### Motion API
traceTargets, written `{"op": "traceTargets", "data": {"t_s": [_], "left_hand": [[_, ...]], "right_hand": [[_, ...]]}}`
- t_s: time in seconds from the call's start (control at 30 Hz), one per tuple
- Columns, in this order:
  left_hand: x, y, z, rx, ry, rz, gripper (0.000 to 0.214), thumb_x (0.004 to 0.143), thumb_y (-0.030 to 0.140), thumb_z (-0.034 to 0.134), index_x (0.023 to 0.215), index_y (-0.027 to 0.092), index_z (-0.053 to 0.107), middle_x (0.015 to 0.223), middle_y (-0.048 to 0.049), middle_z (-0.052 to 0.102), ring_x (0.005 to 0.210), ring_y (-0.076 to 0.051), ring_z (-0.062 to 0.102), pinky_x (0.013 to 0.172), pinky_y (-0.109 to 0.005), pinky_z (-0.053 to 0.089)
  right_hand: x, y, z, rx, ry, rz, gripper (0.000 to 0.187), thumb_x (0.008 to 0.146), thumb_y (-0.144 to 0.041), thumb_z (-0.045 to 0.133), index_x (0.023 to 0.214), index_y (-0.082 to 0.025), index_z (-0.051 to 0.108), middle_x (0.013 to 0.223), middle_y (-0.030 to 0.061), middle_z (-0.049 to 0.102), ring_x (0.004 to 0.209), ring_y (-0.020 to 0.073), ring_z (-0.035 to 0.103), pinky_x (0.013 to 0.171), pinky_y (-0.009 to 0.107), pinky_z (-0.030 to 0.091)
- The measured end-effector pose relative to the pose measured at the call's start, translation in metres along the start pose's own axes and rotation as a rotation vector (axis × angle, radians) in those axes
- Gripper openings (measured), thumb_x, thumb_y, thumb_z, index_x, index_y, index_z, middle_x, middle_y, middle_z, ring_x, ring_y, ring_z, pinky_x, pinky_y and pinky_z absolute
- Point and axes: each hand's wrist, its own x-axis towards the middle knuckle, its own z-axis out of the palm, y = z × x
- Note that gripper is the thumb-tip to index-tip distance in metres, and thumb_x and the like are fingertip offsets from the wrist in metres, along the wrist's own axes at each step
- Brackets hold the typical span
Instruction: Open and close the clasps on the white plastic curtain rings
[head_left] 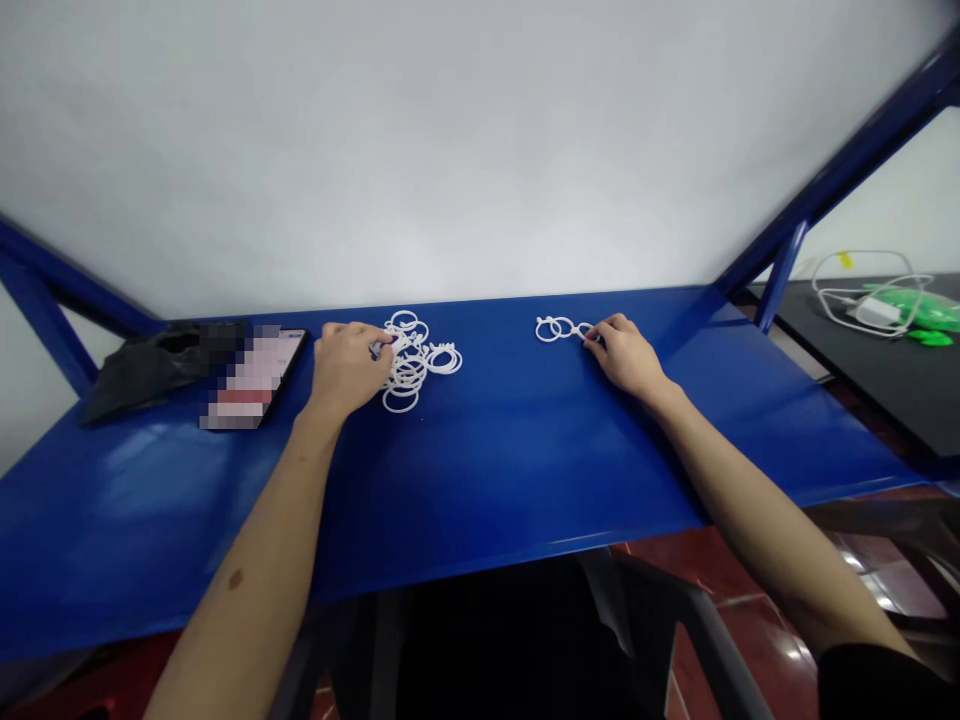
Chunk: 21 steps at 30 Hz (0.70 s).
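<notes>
A loose pile of white plastic curtain rings (409,375), each with a small knob or eyelet, lies left of the middle on the blue table. My left hand (351,365) is at the left side of this pile, thumb and index finger pinched together on a ring there; the fingertips partly cover it. Farther right, a short row of white curtain rings (553,328) lies flat, touching or overlapping. My right hand (626,355) pinches the ring at the right end of that row between thumb and fingers.
On the blue table (480,480), a phone (259,380) with a blurred screen and a black plastic bag (154,370) lie at the left. Blue metal braces rise at both sides before a white wall. To the right, a black surface holds a white cable (832,310) and green packaging (919,305).
</notes>
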Motion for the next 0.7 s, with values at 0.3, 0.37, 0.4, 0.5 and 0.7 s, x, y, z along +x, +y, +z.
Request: {"op": "traceTargets", "data": {"t_s": [0.3,0.37,0.4,0.5,0.7], "left_hand": [[-0.001,0.023,-0.01,-0.05,0.061,0.0,0.023,0.093,0.034,0.053,0.091,0.02,0.071,0.103,-0.0102,0.074,0.104,-0.031,0.059,0.092,-0.049,0.044],[-0.001,0.029,-0.01,-0.066,0.087,0.037,0.022,0.094,0.033,0.051,0.091,0.02,0.07,0.102,-0.0095,0.074,0.103,-0.03,0.059,0.091,-0.048,0.044],[-0.002,0.033,-0.009,-0.068,0.104,0.059,0.021,0.094,0.032,0.051,0.09,0.021,0.069,0.101,-0.0091,0.074,0.103,-0.03,0.059,0.09,-0.047,0.044],[-0.005,0.044,-0.009,-0.072,0.156,0.141,0.018,0.095,0.031,0.053,0.089,0.023,0.068,0.098,-0.0074,0.074,0.102,-0.03,0.058,0.086,-0.046,0.045],[-0.011,0.062,-0.012,-0.124,0.118,0.252,0.018,0.097,0.03,0.052,0.093,0.024,0.068,0.099,-0.0057,0.074,0.103,-0.028,0.057,0.091,-0.047,0.046]], "right_hand": [[0.002,-0.012,-0.015,0.023,0.085,0.124,0.02,0.096,-0.037,0.059,0.096,-0.021,0.07,0.1,0.0077,0.07,0.078,0.0199,0.061,0.066,0.031,0.042],[0.008,-0.02,-0.016,0.047,0.056,0.064,0.02,0.095,-0.037,0.06,0.095,-0.02,0.071,0.099,0.0068,0.07,0.079,0.0189,0.062,0.066,0.03,0.041],[0.012,-0.025,-0.016,0.05,0.037,0.042,0.02,0.095,-0.037,0.06,0.095,-0.02,0.071,0.098,0.0064,0.07,0.079,0.0187,0.062,0.066,0.03,0.041],[0.023,-0.044,-0.016,0.006,0.004,0.038,0.02,0.094,-0.038,0.061,0.092,-0.021,0.072,0.097,0.0057,0.071,0.079,0.0188,0.062,0.063,0.029,0.039],[0.041,-0.073,-0.007,-0.088,-0.078,0.052,0.019,0.093,-0.038,0.064,0.092,-0.022,0.075,0.098,0.0068,0.071,0.077,0.0193,0.063,0.062,0.03,0.041]]}}
